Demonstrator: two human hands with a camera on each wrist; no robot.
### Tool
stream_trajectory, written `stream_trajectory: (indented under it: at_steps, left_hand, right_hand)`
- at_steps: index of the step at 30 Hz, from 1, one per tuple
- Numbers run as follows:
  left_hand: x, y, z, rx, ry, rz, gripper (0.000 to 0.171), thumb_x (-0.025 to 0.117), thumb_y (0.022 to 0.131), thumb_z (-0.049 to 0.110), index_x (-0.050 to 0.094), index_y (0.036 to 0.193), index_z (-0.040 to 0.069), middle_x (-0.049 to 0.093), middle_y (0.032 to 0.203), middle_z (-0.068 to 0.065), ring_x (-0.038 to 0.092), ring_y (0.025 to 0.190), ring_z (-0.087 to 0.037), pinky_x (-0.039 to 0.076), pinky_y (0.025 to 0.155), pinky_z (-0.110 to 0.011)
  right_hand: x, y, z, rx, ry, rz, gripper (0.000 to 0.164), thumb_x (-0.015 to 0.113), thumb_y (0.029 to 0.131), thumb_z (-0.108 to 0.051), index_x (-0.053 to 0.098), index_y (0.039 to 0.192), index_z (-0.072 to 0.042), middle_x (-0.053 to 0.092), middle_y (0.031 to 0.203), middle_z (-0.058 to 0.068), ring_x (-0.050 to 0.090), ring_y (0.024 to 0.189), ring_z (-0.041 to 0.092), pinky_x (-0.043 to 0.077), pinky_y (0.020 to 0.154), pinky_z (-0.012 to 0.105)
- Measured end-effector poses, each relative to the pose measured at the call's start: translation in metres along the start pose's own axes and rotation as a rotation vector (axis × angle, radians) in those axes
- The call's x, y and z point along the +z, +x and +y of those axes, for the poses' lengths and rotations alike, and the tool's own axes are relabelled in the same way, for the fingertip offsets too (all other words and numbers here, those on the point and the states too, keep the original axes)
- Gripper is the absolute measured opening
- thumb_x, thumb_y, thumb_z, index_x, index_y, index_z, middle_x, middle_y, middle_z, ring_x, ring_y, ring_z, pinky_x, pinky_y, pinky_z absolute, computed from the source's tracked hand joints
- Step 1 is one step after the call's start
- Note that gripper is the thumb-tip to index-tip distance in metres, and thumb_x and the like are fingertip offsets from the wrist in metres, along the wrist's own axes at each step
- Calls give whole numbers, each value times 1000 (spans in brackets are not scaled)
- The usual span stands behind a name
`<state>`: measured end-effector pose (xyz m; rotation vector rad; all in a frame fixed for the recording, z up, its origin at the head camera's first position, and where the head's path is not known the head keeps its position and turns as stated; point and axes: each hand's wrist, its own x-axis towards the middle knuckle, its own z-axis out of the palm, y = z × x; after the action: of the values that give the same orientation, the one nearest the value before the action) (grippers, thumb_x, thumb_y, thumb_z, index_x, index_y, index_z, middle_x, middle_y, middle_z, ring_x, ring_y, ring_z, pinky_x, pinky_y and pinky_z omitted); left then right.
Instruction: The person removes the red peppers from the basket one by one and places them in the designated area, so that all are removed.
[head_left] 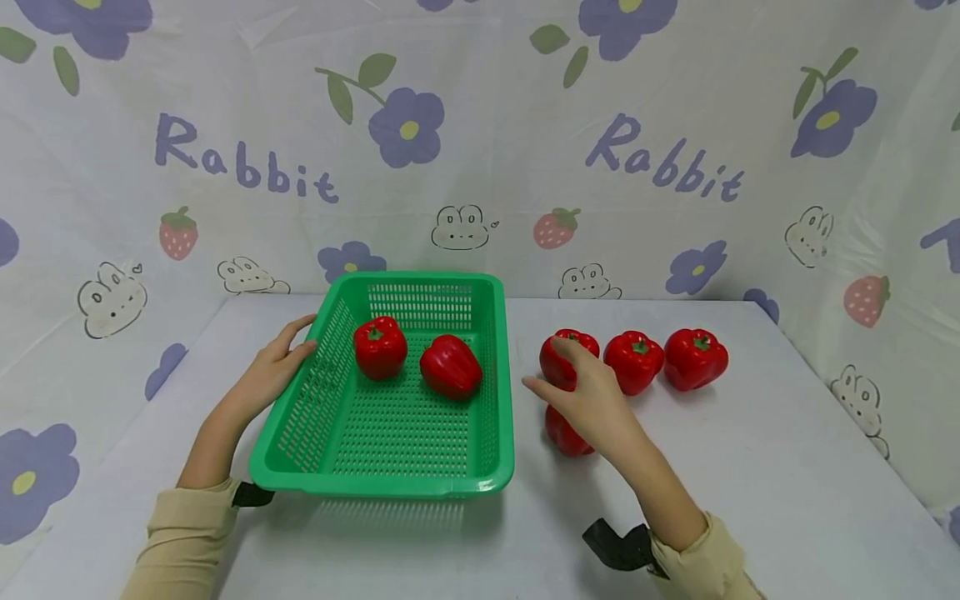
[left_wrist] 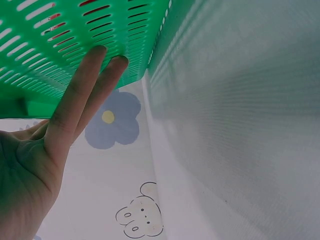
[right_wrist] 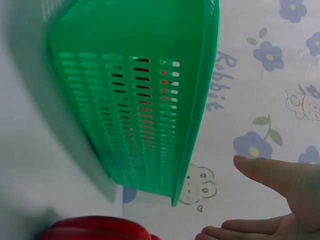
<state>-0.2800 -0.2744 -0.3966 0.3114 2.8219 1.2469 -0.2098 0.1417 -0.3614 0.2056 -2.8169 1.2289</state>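
Observation:
A green plastic basket [head_left: 420, 486] with slotted walls holds two red bell peppers, one upright [head_left: 380, 350] and one on its side [head_left: 452, 367]. My left hand [head_left: 272, 367] is at the basket's left rim; in the left wrist view two straight fingers [left_wrist: 80, 95] rest along its outer wall. Right of the basket, my right hand [head_left: 592, 400] hovers with thumb and fingers spread and nothing between them. Beneath it in the head view are a near bell pepper [head_left: 567, 435] and a far one [head_left: 558, 367], both partly hidden by the hand.
Two more red bell peppers, one in the middle [head_left: 634, 362] and one at the right [head_left: 695, 359], stand in the back row on the white table [head_left: 750, 467]. Behind the table hangs a white cloth [head_left: 480, 183] printed with flowers and rabbits.

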Motion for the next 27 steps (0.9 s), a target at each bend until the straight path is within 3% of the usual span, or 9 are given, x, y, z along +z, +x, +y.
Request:
stream_trajectory:
  at_steps: [7,13,19,27]
  left_hand:
    - [0,0,0,6,1,3,61,33,106,42,15,158,16,56,130,-31,66,97,-27,50,85,-41]
    - [0,0,-2,-3,1,2,61,32,106,43,14,158,17,57,130,-30,66,99,-29,50,84,-40]
    - [-1,1,-2,-3,-15,-1,61,33,106,43,14,158,17,59,126,-31,68,91,-24,51,77,-33]
    - [-1,1,-1,-3,-32,-9,61,33,106,43,13,158,18,59,125,-32,67,87,-18,52,75,-33]
  right_hand:
    - [5,11,-14,-69,57,-3,73,70,89,-34,39,148,-5,47,149,17,44,138,36,49,97,54]
    - [8,21,-30,-70,175,-44,74,69,90,-37,36,150,-7,44,152,12,40,142,32,44,105,50]
    - [12,31,-46,-80,214,-46,76,68,89,-41,36,150,-9,44,152,10,39,143,30,44,105,50]
    - [18,44,-64,-123,271,-40,72,66,92,-39,37,149,-7,47,150,10,42,141,27,41,109,47]
